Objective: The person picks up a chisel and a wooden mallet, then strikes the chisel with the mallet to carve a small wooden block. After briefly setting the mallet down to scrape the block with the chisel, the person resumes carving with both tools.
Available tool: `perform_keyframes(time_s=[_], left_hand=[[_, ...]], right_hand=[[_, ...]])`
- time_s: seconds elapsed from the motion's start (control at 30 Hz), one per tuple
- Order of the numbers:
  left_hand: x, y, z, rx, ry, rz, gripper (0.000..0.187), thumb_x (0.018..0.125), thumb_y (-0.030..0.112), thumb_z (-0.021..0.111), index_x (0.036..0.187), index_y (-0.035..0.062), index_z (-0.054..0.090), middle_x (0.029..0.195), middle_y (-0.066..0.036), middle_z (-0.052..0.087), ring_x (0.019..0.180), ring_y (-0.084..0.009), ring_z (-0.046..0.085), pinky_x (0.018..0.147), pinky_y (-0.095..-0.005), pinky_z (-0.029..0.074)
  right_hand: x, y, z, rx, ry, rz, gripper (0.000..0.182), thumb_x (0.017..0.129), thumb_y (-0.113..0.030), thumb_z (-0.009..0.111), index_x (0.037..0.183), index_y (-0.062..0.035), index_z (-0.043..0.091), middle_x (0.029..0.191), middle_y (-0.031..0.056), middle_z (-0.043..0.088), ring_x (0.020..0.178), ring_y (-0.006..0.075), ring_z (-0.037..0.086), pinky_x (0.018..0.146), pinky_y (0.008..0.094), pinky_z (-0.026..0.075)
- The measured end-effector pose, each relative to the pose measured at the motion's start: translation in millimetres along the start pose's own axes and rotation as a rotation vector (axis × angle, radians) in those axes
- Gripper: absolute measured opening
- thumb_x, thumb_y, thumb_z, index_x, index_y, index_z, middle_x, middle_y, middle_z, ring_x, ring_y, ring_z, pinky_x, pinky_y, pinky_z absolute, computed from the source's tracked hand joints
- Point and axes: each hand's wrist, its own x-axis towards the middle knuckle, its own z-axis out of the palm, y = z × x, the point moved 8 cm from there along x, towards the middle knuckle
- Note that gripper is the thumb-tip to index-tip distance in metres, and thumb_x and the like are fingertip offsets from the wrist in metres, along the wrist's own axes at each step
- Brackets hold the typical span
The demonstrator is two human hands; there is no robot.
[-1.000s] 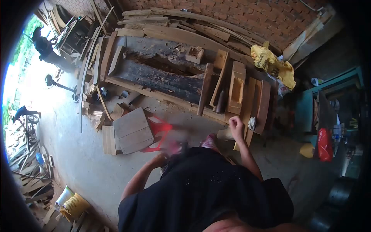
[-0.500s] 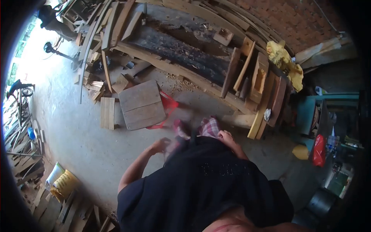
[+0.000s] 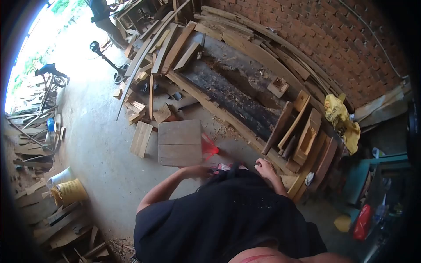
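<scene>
My left hand (image 3: 198,171) hangs by my waist, just below the near edge of a square wooden board (image 3: 179,143). Its fingers point inward, somewhat blurred, and nothing shows in them. In front of my right hip, my right hand (image 3: 266,169) has loosely bent fingers, partly apart, and holds nothing visible. It is nearest to the end of the long wooden bench (image 3: 232,116). Red plastic legs (image 3: 209,147) show beside the square board, which hides most of what they belong to.
Boards and cut blocks (image 3: 307,136) lie across the bench's near end, beside a yellow sack (image 3: 340,118). A small wooden piece (image 3: 141,139) stands left of the square board. Scrap wood (image 3: 136,105) is piled further off. Another person (image 3: 105,22) stands at the far left.
My view has shifted, and I am closer to the square board and the bench. My left hand now sits next to the board's near edge. Both hands remain without anything visible in them.
</scene>
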Motion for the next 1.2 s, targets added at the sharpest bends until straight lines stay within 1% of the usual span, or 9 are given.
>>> perform_keyframes(time_s=[0.33, 0.5, 0.63, 0.83, 1.03, 1.1, 1.13, 1.17, 1.2], left_hand=[[107, 107, -29, 0.62, 0.32, 0.442, 0.036, 0.084, 0.015, 0.061, 0.12, 0.0137, 0.067, 0.112, -0.02, 0.065, 0.109, -0.0338, 0.06, 0.092, -0.0393, 0.047], [132, 148, -37, 0.678, 0.04, 0.726, 0.034, 0.082, 0.005, 0.058, 0.112, 0.0156, 0.071, 0.112, -0.011, 0.068, 0.105, -0.0296, 0.063, 0.09, -0.0384, 0.048], [240, 125, -44, 1.273, -0.084, 0.764, 0.022, 0.081, 0.017, 0.065, 0.101, 0.0207, 0.072, 0.112, -0.007, 0.065, 0.107, -0.0258, 0.061, 0.089, -0.0419, 0.048], [267, 183, -93, 1.036, 0.38, 0.453, 0.019, 0.079, 0.028, 0.067, 0.097, 0.0232, 0.07, 0.109, -0.006, 0.062, 0.107, -0.0264, 0.06, 0.087, -0.0455, 0.048], [248, 201, -114, 1.025, 0.225, 0.466, 0.025, 0.08, 0.037, 0.065, 0.101, 0.0248, 0.069, 0.109, -0.007, 0.062, 0.104, -0.0282, 0.062, 0.083, -0.0434, 0.05], [271, 182, -111, 1.056, 0.052, 0.528, 0.032, 0.08, 0.037, 0.065, 0.109, 0.0235, 0.068, 0.115, -0.009, 0.063, 0.105, -0.0273, 0.063, 0.082, -0.0394, 0.052], [262, 182, -107, 1.232, 0.026, 0.681, 0.035, 0.08, 0.037, 0.065, 0.112, 0.0223, 0.067, 0.117, -0.01, 0.063, 0.106, -0.0271, 0.062, 0.083, -0.038, 0.053], [249, 178, -101, 1.397, -0.018, 0.869, 0.039, 0.08, 0.036, 0.065, 0.116, 0.0211, 0.066, 0.119, -0.011, 0.063, 0.108, -0.0269, 0.062, 0.083, -0.0366, 0.053], [280, 156, -110, 1.186, -0.078, 0.643, 0.041, 0.079, 0.035, 0.066, 0.116, 0.0177, 0.066, 0.12, -0.011, 0.062, 0.11, -0.0277, 0.061, 0.083, -0.0384, 0.054]], right_hand=[[8, 20, -55, 0.267, 0.06, 0.065, 0.024, 0.088, -0.017, 0.068, 0.107, -0.0029, 0.061, 0.087, 0.0052, 0.064, 0.077, 0.0112, 0.061, 0.069, 0.0273, 0.051], [19, 93, -70, 0.532, 0.323, 0.147, 0.022, 0.093, -0.013, 0.063, 0.113, -0.007, 0.056, 0.084, 0.0015, 0.062, 0.069, 0.0066, 0.058, 0.055, 0.0237, 0.048], [34, 76, -92, 0.468, 0.321, 0.369, 0.043, 0.093, -0.015, 0.063, 0.131, -0.0106, 0.043, 0.078, 0.0049, 0.061, 0.062, 0.0109, 0.059, 0.049, 0.0276, 0.049], [81, 146, -83, -0.048, 0.369, 0.324, 0.055, 0.088, -0.029, 0.067, 0.132, -0.0086, 0.041, 0.08, 0.0171, 0.064, 0.053, 0.0247, 0.062, 0.044, 0.0363, 0.05], [121, 167, -82, 0.002, 0.243, 0.616, 0.058, 0.087, -0.033, 0.068, 0.129, -0.0022, 0.041, 0.099, 0.0241, 0.061, 0.054, 0.0275, 0.064, 0.042, 0.0382, 0.051], [121, 180, -77, -0.132, 0.389, 0.447, 0.062, 0.084, -0.037, 0.071, 0.123, 0.0022, 0.044, 0.11, 0.0289, 0.057, 0.053, 0.0316, 0.064, 0.043, 0.0394, 0.052], [118, 135, -95, -0.283, 0.543, 0.269, 0.062, 0.081, -0.041, 0.074, 0.117, 0.0031, 0.048, 0.108, 0.0292, 0.059, 0.065, 0.0376, 0.067, 0.056, 0.043, 0.055], [123, 117, -101, -0.023, 0.319, 0.613, 0.059, 0.079, -0.041, 0.075, 0.112, 0.0021, 0.051, 0.102, 0.0269, 0.063, 0.083, 0.0406, 0.067, 0.071, 0.0459, 0.054], [122, 97, -109, -0.08, 0.4, 0.577, 0.058, 0.079, -0.041, 0.075, 0.11, 0.002, 0.052, 0.095, 0.0252, 0.065, 0.094, 0.0411, 0.065, 0.079, 0.0487, 0.052]])
